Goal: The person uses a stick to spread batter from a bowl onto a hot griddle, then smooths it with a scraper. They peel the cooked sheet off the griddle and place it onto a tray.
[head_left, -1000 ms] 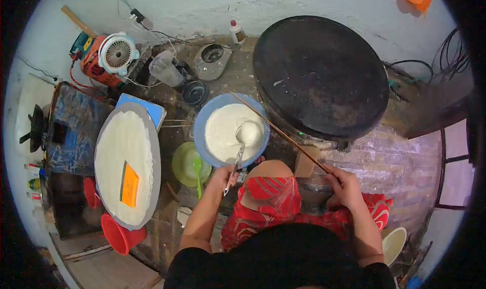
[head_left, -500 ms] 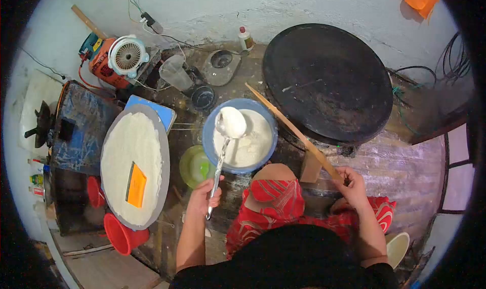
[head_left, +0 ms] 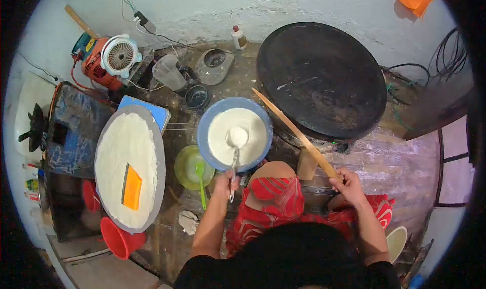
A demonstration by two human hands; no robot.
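Note:
My left hand is closed round the handle of a metal ladle. The ladle's bowl dips into white batter in a blue basin. In my right hand is the lower end of a long flat wooden spatula, its pointed tip up between the basin and a large round black griddle. The griddle's dark surface carries only small smears. Beside the basin, a green bowl holds cloudy liquid and a light green brush.
On the left, an oval grey board bears a white layer with an orange scraper on it. A red bucket stands below. Behind are a blower, a clear jug, a black cup and a bottle.
My left hand has lowered the ladle from above the basin into the batter, moving slightly right. My right hand keeps hold of the wooden spatula. The view has shifted a little.

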